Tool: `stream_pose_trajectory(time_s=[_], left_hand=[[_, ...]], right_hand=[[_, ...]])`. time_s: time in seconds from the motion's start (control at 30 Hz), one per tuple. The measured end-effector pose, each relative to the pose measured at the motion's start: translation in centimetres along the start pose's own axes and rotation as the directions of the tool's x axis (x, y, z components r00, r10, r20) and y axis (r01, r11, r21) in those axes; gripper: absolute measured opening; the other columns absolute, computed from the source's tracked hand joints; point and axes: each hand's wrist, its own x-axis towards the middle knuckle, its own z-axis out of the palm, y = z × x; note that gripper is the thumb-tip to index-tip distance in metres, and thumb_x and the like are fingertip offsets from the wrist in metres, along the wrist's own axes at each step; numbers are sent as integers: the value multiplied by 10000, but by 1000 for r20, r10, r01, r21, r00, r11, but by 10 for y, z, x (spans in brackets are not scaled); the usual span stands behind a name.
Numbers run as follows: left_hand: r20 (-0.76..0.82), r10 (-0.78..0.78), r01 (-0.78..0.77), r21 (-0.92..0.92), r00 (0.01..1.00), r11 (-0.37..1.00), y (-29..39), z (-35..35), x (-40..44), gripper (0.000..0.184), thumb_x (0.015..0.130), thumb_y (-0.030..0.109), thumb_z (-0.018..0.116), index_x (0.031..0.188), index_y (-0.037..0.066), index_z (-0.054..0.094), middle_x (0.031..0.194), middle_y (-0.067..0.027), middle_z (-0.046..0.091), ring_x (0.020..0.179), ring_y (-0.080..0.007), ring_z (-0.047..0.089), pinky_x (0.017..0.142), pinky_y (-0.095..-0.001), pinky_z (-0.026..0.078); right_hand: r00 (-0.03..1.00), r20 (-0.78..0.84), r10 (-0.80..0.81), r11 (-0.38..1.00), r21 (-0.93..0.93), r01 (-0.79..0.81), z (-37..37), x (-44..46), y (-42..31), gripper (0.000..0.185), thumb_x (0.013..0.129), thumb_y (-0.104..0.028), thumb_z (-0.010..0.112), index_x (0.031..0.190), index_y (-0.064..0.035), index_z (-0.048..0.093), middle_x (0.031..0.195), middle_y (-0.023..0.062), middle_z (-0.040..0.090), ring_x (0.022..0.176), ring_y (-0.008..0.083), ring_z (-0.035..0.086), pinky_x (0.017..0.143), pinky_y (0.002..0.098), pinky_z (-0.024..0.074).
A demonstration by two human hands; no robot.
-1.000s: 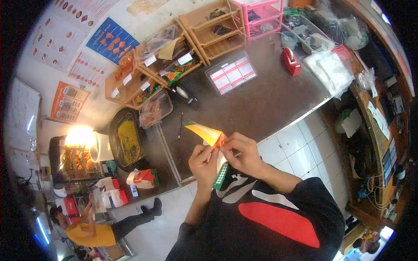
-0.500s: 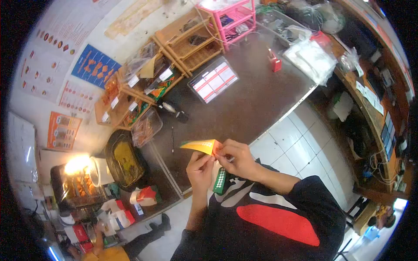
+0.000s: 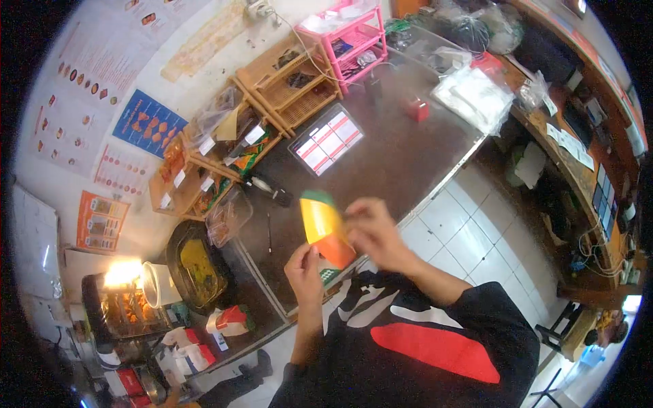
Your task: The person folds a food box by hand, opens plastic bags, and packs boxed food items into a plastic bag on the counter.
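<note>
A folded paper food carton (image 3: 322, 228), yellow and orange with a green end, stands tilted in front of my chest above the counter's edge. My left hand (image 3: 304, 268) pinches its lower left edge between thumb and fingers. Beside the carton's right edge is my right hand (image 3: 373, 231), fingers bent and smeared by motion; whether they grip it I cannot tell. A green checkered part (image 3: 329, 275) shows just under the carton, partly hidden by it.
On the dark counter (image 3: 381, 163) lie a laminated sheet (image 3: 327, 139), a pen (image 3: 269, 232) and a red box (image 3: 418, 109). Wooden racks (image 3: 289, 85) line the wall. A black tray (image 3: 197, 257) and a lit food warmer (image 3: 126, 299) stand at the left.
The carton has turned more upright and its broad face shows now. My right hand has moved slightly right and up, away from my left hand. My left hand has shifted slightly left and down.
</note>
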Motion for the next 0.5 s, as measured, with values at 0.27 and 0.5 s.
stream_pose_trajectory(time_s=[0.27,0.5], left_hand=[[108,-49,82,-323,993,943,-32,-13,-13,201,872,2,498,1057,-36,567,958,-59,599,888,-117,547,817,-247,416],[210,-149,129,106,966,986,8,1,3,186,874,124,600,988,-23,593,857,-55,606,812,-99,558,741,-248,442]], right_hand=[[858,263,440,744,428,-513,-8,14,59,216,844,-186,639,975,-15,632,900,102,639,787,155,579,721,298,457],[885,454,102,983,91,-160,2,12,21,223,751,-183,704,859,-3,628,778,171,621,726,370,594,629,377,470]])
